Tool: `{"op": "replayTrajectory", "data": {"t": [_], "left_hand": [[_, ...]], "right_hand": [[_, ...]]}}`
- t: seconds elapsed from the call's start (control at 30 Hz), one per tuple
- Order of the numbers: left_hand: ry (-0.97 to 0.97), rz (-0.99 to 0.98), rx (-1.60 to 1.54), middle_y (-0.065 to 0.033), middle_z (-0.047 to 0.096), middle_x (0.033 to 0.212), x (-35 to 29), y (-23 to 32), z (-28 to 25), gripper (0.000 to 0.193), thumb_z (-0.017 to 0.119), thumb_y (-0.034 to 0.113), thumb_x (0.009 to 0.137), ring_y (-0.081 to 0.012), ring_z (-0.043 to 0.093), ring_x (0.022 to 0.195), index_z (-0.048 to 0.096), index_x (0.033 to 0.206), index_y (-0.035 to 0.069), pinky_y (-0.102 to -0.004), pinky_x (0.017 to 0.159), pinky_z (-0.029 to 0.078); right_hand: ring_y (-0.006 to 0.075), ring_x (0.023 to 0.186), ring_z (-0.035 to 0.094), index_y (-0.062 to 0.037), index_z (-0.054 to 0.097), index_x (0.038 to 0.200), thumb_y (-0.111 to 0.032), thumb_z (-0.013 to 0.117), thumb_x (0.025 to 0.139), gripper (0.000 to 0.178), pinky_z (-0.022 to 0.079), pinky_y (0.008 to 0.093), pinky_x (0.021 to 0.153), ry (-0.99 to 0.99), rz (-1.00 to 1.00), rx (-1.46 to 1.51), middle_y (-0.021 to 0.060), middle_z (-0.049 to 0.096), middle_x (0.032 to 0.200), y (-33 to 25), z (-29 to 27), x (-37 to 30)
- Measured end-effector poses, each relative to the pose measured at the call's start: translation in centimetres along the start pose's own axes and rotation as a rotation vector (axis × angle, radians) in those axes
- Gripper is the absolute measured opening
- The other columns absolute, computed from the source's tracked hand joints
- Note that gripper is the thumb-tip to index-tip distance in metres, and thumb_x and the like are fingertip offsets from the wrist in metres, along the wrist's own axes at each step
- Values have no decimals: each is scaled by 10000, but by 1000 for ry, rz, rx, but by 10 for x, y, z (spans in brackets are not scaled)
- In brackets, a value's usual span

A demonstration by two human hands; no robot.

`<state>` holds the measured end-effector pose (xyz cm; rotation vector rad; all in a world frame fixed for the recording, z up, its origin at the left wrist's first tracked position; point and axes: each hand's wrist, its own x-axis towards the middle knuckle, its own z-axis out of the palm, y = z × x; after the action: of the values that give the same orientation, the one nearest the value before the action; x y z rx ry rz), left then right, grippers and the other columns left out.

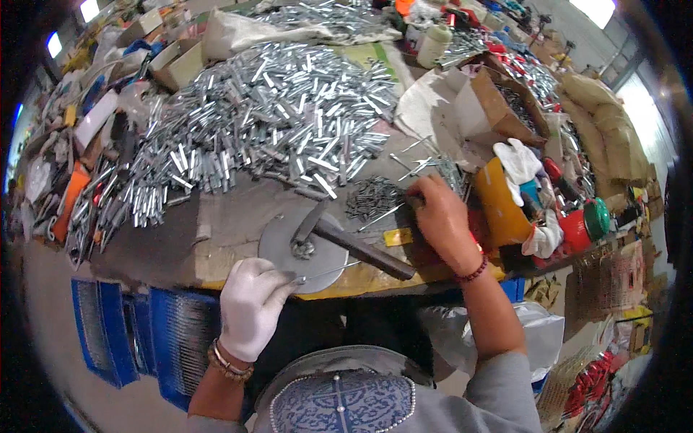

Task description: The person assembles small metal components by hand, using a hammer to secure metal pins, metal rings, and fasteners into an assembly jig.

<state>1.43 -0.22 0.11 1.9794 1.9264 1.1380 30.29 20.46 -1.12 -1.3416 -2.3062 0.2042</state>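
My left hand (pixel 249 309), in a white glove, pinches a thin metal rod (pixel 330 272) that points right over a round grey plate (pixel 273 242). A hammer (pixel 364 250) lies across the plate, its head on the plate and its dark handle slanting to the right. My bare right hand (pixel 442 225) has its fingers curled together at the right edge of a small heap of dark metal pieces (pixel 369 198). Whatever is between those fingertips is hidden. Several thin rods (pixel 422 166) lie just beyond that hand.
A large pile of shiny metal tubes (pixel 289 108) covers the table's far middle. An open cardboard box (pixel 498 105) stands at right, near a yellow container (pixel 503 206) with white gloves (pixel 518 164). Blue crates (pixel 180 346) sit below the table's front edge.
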Motion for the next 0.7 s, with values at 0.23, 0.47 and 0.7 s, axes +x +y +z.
{"op": "replayTrajectory", "data": {"t": [0.23, 0.47, 0.7], "left_hand": [[-45, 5, -3, -115, 687, 957, 1, -2, -3, 151, 816, 62, 795, -338, 657, 954, 785, 943, 60, -433, 851, 528], [-114, 4, 43, -105, 672, 971, 0, -3, -8, 153, 787, 106, 824, -351, 649, 977, 769, 974, 80, -443, 852, 530], [-97, -10, -1, -102, 683, 977, -1, -8, -3, 153, 786, 138, 835, -349, 648, 975, 768, 977, 83, -452, 849, 523]], "right_hand": [[436, 1003, 689, -46, 653, 1111, 52, 696, 831, 299, 564, 509, 866, -31, -82, 259, 197, 694, 1084, -60, -37, -14], [383, 1047, 700, -88, 605, 1359, 5, 795, 773, 623, 569, 478, 904, -293, -389, 487, 165, 711, 1118, -149, -3, -23], [298, 1070, 732, -82, 539, 1495, 82, 774, 787, 763, 582, 401, 956, -415, -166, 834, 161, 705, 1182, -142, 6, -33]]}}
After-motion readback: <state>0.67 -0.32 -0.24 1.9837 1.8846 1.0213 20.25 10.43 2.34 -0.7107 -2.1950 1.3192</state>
